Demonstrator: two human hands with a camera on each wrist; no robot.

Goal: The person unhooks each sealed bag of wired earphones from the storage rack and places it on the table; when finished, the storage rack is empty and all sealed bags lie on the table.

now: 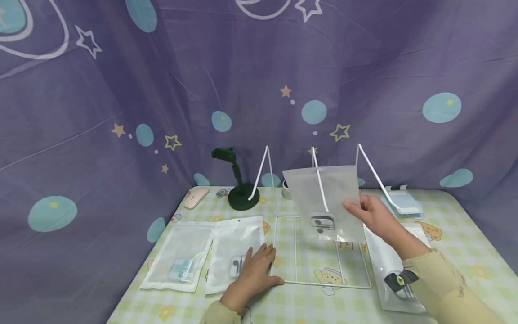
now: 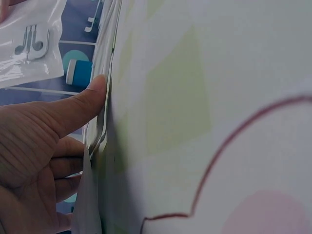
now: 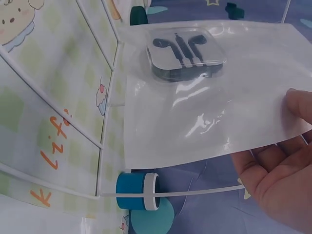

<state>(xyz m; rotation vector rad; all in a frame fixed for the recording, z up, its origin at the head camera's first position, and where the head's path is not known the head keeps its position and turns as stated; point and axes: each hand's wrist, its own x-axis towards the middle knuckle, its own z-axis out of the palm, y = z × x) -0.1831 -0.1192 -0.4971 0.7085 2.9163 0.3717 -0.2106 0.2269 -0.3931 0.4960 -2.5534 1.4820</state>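
My right hand (image 1: 378,218) pinches the side edge of a translucent pouch (image 1: 341,189). Boxed wired earphones (image 3: 187,56) show through the lower part of this pouch. A white wire display rack (image 1: 323,284) stands on the table, and its middle prong (image 1: 321,184) passes through the top of the pouch, which hangs there with its far side near the upright. My left hand (image 1: 256,274) rests with fingers spread at the left side of the rack's base, partly over another pouch of earphones (image 1: 228,234). In the left wrist view the thumb (image 2: 90,100) lies along the base wire.
Left of the rack lies a pouch with a pale blue item (image 1: 190,243). Another clear pouch (image 1: 382,261) lies under my right forearm. Toward the back are a pink mouse (image 1: 196,198), a dark green phone stand (image 1: 242,198), a blue-and-white cylinder (image 3: 139,191) and a light blue object (image 1: 402,200).
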